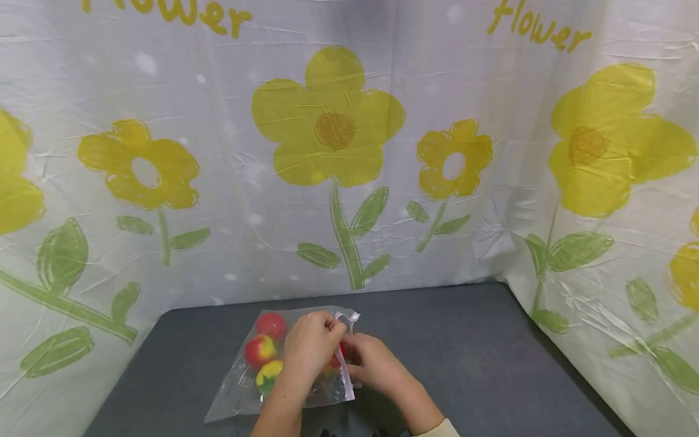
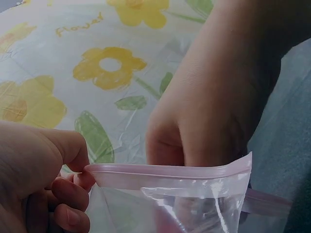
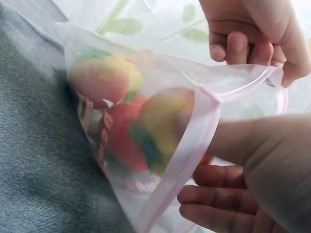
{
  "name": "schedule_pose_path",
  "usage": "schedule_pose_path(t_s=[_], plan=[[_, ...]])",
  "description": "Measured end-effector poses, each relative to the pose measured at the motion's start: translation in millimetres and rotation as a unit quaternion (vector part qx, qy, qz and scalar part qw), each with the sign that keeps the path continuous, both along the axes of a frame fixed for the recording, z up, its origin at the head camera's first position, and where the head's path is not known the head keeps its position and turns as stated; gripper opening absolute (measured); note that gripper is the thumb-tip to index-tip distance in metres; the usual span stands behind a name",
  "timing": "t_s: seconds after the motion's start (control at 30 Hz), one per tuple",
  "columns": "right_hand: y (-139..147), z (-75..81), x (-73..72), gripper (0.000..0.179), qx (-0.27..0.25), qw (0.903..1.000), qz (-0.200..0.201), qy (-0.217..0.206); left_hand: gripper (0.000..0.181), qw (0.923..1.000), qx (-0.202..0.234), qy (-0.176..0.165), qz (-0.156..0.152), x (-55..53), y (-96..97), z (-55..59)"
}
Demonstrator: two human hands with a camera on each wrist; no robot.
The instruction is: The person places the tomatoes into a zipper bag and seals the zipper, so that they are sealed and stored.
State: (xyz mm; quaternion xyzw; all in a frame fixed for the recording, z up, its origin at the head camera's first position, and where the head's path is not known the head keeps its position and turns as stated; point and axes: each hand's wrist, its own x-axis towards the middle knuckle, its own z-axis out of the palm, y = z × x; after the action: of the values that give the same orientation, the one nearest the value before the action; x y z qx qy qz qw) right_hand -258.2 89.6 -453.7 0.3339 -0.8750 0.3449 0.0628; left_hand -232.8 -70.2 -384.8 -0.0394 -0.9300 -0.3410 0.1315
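A clear zip bag (image 1: 229,388) with a pinkish zip strip lies with its mouth to the right. Through its film show several round fruits: a red one (image 1: 271,326), a red-and-yellow one (image 1: 260,351) and a yellow one (image 1: 269,373) with green at its end. My left hand (image 1: 310,343) pinches the bag's upper rim between thumb and curled fingers. Into the bag's mouth reaches my right hand (image 1: 377,362), its thumb behind the film beside a yellow-red fruit (image 3: 167,124). The fingers of that hand (image 3: 218,196) are spread loosely below, separate from the thumb.
The bag lies on a dark grey table (image 1: 453,340). A pale curtain (image 1: 229,152) with printed yellow flowers stands behind the table and along its sides. Dark objects (image 1: 327,433) show at the bottom edge, between my forearms.
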Motion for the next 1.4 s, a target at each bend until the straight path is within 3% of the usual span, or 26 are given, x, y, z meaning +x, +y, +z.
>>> schedule_pose_path(t_s=[0.13,0.33,0.5,0.67,0.87,1.1,1.27,1.4], plan=[[-6,-4.0,3.4,0.006,-0.012,0.9997,0.004,-0.020,0.023,0.9999,-0.009,0.007,-0.001,-0.9,-0.9,-1.8],[-9,-6.4,8.3,0.012,0.002,0.9997,-0.004,-0.022,0.024,0.9999,-0.008,0.012,-0.004,-1.8,0.1,-3.2],[-3,-4.2,8.0,0.008,-0.025,0.9982,0.002,-0.055,0.025,0.9998,-0.010,0.015,-0.007,-2.4,0.7,-3.6],[12,4.8,6.1,0.019,-0.044,0.9969,-0.008,-0.064,0.025,0.9999,-0.011,0.009,-0.009,-2.6,2.5,-4.4],[36,21.5,2.7,0.026,-0.068,0.9946,-0.044,-0.065,0.030,0.9997,0.000,0.025,0.001,-4.7,9.1,-4.4],[52,36.3,-0.5,0.019,-0.059,0.9924,-0.096,-0.050,0.025,0.9983,0.015,0.055,0.005,-2.0,11.0,-6.3],[51,36.7,-5.9,0.018,-0.039,0.9909,-0.121,-0.046,0.027,0.9985,0.021,0.048,0.015,-0.7,8.8,-7.8],[48,28.5,-12.3,0.025,-0.050,0.9831,-0.156,-0.081,0.026,0.9984,0.010,0.055,0.014,-0.6,10.4,-9.0]])
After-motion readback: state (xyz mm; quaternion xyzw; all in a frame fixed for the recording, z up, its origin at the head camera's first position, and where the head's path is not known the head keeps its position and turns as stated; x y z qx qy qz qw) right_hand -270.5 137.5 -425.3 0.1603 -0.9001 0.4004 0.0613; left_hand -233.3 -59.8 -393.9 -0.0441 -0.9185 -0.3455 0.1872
